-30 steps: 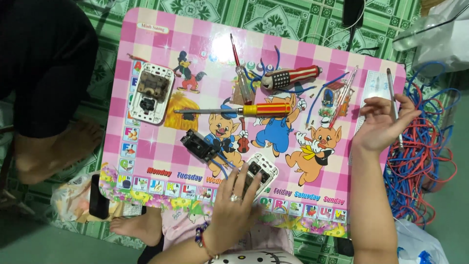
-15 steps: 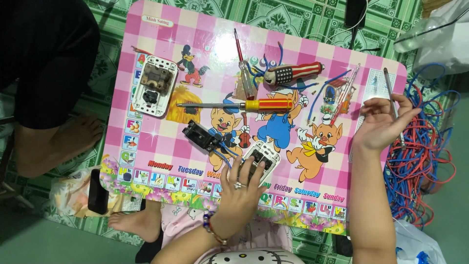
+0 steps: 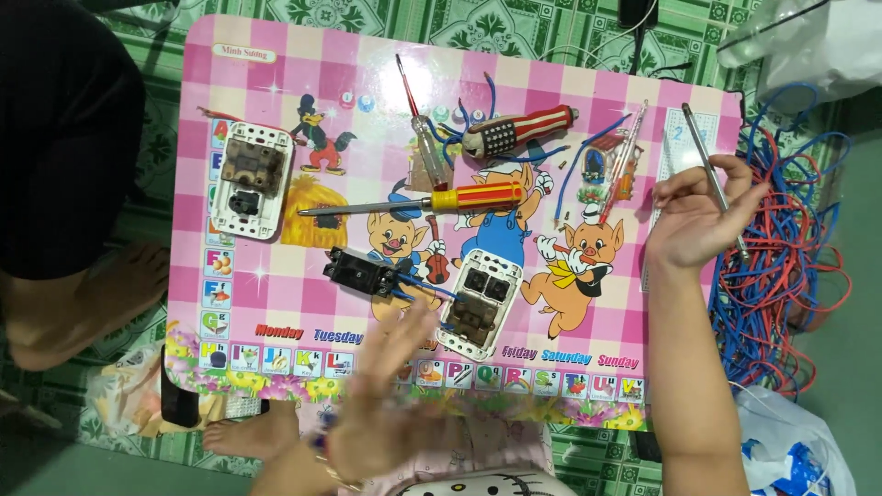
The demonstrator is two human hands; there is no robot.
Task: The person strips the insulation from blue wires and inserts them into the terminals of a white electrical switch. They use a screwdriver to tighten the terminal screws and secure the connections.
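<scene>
Pink counter (image 3: 276,64): blurred left hand (image 3: 386,404), fingers spread, hovers near the white switch plate (image 3: 478,303); right hand (image 3: 694,216) pinches a thin metal rod (image 3: 709,170). Fitting work underway, likely; steadying the plate seems needed.

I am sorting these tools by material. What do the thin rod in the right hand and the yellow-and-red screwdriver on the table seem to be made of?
The thin grey rod, held in the right hand, looks like bare metal: dull grey with a slight sheen. The long screwdriver on the pink checked table has a grey shaft, probably steel, and a glossy yellow-and-red handle, likely hard plastic.
</scene>
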